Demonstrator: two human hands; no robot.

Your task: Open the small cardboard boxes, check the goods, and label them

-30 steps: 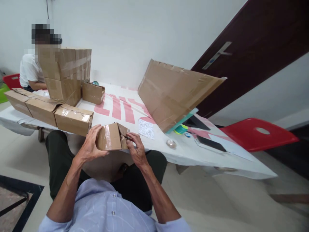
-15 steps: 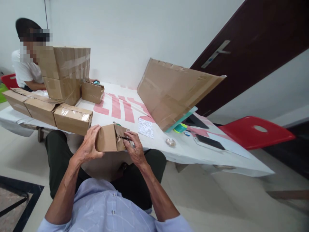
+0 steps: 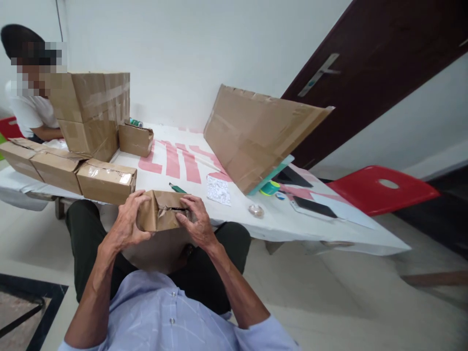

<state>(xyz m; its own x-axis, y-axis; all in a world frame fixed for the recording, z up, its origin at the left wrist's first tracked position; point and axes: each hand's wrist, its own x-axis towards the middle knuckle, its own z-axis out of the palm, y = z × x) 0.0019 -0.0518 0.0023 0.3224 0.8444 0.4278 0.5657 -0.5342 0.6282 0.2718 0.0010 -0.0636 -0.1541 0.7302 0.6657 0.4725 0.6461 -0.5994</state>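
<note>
I hold a small brown cardboard box [image 3: 161, 214] with crumpled taped flaps over my lap, at the near edge of the white table [image 3: 278, 224]. My left hand [image 3: 126, 224] grips its left side, fingers curled over the top edge. My right hand [image 3: 195, 222] is closed on its right end, fingers pressing along the flap seam. A green pen-like tool [image 3: 178, 188] lies on the table just behind the box.
Taped cardboard boxes [image 3: 106, 180] are lined up and stacked [image 3: 91, 112] at the left, with a seated person [image 3: 27, 102] behind them. A large flat cardboard sheet [image 3: 256, 136] leans at centre right. A tape roll [image 3: 268, 187], phone [image 3: 313, 206] and red chair [image 3: 380, 187] are to the right.
The box has been turned so its crumpled flap end faces me. My right hand has moved from pinching at the flap to gripping the box's right end.
</note>
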